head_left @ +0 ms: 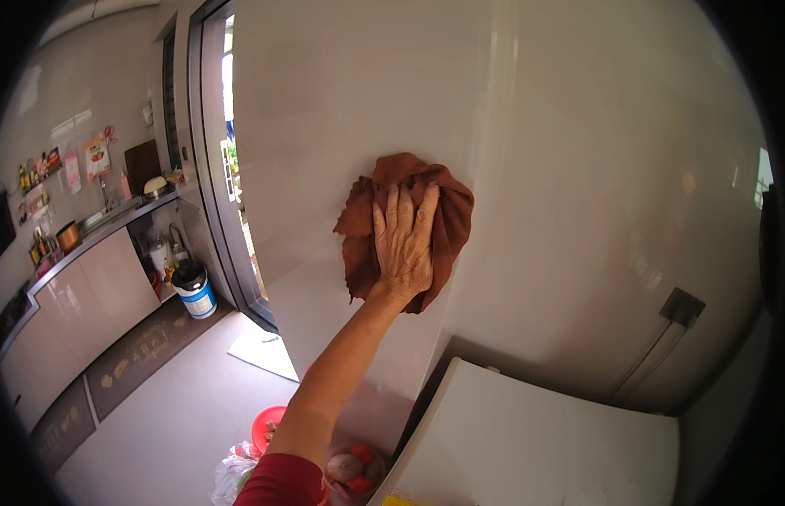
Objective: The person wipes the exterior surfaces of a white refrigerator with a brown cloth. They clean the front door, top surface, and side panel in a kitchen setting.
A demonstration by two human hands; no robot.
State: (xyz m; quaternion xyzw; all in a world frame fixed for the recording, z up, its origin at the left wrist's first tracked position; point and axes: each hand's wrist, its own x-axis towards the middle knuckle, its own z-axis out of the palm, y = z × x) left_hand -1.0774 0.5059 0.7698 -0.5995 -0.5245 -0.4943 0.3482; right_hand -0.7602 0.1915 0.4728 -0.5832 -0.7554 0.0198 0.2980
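A reddish-brown cloth (450, 215) with ragged edges lies bunched and flattened on a glossy pale wall (595, 169). My left hand (403, 240) holds it there, its back toward me, fingers pointing up and pressed over the folds. The thumb is hidden in the cloth. My arm reaches up from the lower edge in a dark red sleeve. My right hand is out of view.
A white flat-topped appliance (544, 438) stands against the wall at lower right, below a dark plug (682, 308) with cords. Low down are a red basin (264, 426) and a plastic bag (232, 474). At left are a doorway (219, 160), a bucket (196, 291) and a kitchen counter (97, 308).
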